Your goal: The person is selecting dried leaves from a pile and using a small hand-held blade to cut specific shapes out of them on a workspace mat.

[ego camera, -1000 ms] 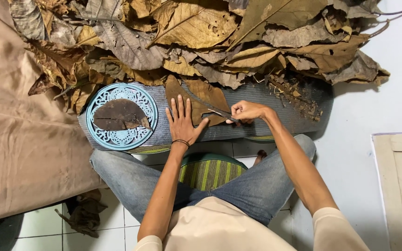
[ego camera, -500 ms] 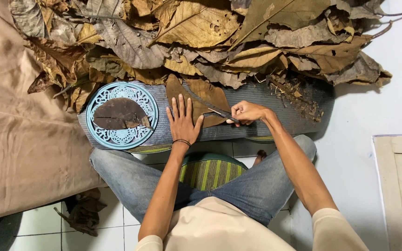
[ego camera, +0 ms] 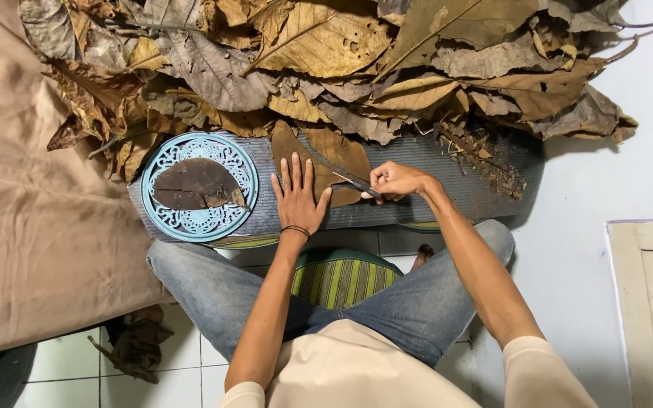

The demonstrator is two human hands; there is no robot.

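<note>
The left hand [ego camera: 297,198] lay flat with its fingers [ego camera: 294,168] spread open, pressing down a large brown leaf [ego camera: 325,162] on the grey ribbed mat [ego camera: 447,159]. The leaf sat under and just beyond those fingers, its far end tucked against the heap of dry leaves [ego camera: 341,60].

The right hand [ego camera: 396,181] had its fingers closed around a small knife [ego camera: 357,181], the blade pointing toward the left thumb and lying on the leaf's near edge. Compared with a second before, the right hand had crept slightly nearer the left hand, while the pressing hand had hardly shifted. Judging by that, the cut along the leaf was underway and advancing in small strokes, with most of the leaf still whole.

To the outer side of the left fingers, apart from them, stood a round light-blue plate [ego camera: 162,219] with an openwork rim, carrying a dark trimmed piece of leaf [ego camera: 194,185]. Beyond the right fingers, crumbs of leaf litter [ego camera: 485,155] lay scattered on the mat.
</note>
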